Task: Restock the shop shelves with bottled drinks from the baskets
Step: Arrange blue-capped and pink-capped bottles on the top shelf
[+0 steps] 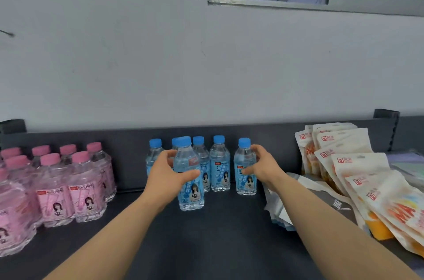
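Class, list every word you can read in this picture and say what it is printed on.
"PEACH SODA": pink bottle label.
"MA": front snack bag, orange letters.
Blue bottle label: too blurred to read.
Red logos on the bags: too small to read.

Bare shelf [218, 245] front centre; pink bottles [68, 188] left, snack packets [367, 188] right

Shop, shelf [218, 245] of bottled drinks [219, 165], snack packets [358, 165]
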